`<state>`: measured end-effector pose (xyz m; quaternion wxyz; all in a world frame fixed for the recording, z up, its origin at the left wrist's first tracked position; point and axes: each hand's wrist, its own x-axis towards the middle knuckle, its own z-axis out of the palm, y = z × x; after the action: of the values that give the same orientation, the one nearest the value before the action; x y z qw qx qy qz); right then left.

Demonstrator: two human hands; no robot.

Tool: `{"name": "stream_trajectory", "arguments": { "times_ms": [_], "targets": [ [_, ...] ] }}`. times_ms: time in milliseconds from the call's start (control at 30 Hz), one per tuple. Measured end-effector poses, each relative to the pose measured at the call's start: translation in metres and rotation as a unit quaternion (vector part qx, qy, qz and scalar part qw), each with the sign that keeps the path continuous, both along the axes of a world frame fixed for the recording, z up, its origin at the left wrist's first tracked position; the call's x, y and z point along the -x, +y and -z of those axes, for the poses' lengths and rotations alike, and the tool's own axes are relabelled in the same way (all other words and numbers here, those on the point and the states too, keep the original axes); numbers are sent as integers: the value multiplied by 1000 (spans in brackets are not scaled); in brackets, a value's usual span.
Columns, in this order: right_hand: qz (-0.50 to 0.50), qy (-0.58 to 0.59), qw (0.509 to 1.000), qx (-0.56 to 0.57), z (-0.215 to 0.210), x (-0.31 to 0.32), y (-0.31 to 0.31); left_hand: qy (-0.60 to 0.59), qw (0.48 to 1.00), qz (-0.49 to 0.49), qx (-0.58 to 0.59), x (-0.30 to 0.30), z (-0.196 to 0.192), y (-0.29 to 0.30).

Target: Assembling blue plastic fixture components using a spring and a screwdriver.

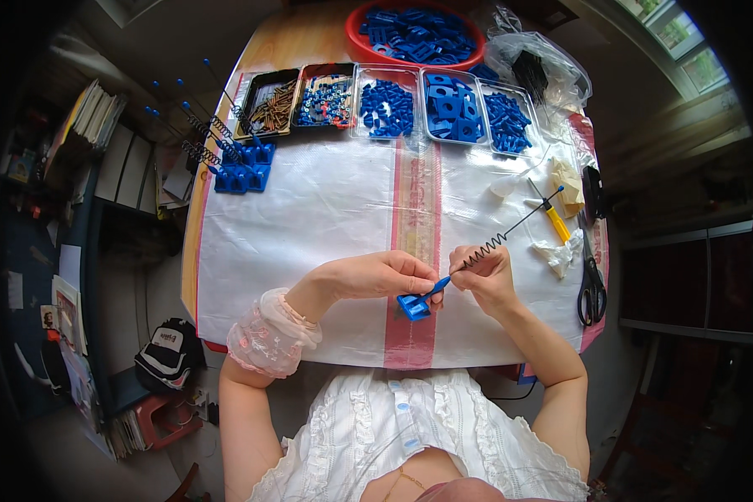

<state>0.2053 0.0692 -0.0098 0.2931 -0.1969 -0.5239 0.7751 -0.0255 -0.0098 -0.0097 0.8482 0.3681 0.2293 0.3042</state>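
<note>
Near the front middle of the table, my left hand [406, 274] is closed on a blue plastic bracket [412, 307] with a square base and a tapered stem. My right hand [487, 276] pinches the lower end of a black coil spring rod [487, 248], where it meets the tip of the stem. From there the rod slants up to the right and ends in a small blue knob. At the far left of the table stands a group of similar blue bases [244, 171] with spring rods upright in them.
Along the back are trays of brown screws [274, 109], mixed small hardware [326, 99] and blue plastic parts [386, 109]. Behind them sits a red basin [356, 38] heaped with blue pieces. On the right lie a yellow-handled screwdriver [557, 224], black scissors [592, 293] and crumpled paper [556, 258].
</note>
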Motion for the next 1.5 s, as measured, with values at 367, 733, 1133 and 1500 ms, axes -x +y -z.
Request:
{"name": "stream_trajectory", "arguments": {
  "times_ms": [367, 733, 1133, 1500],
  "targets": [
    [-17, -3, 1000, 7, -2, -1, 1, 4, 1000, 5, -4, 1, -3, 0],
    [-34, -22, 996, -79, -4, -1, -1, 91, 994, -17, -56, 3, -17, 0],
    [84, -64, 984, -142, -10, -1, -4, 556, 673, -376, -310, 61, -90, -24],
    [147, -123, 924, -331, -13, 2, 0, 636, 511, -572, -87, 149, -77, -42]
  ]
}}
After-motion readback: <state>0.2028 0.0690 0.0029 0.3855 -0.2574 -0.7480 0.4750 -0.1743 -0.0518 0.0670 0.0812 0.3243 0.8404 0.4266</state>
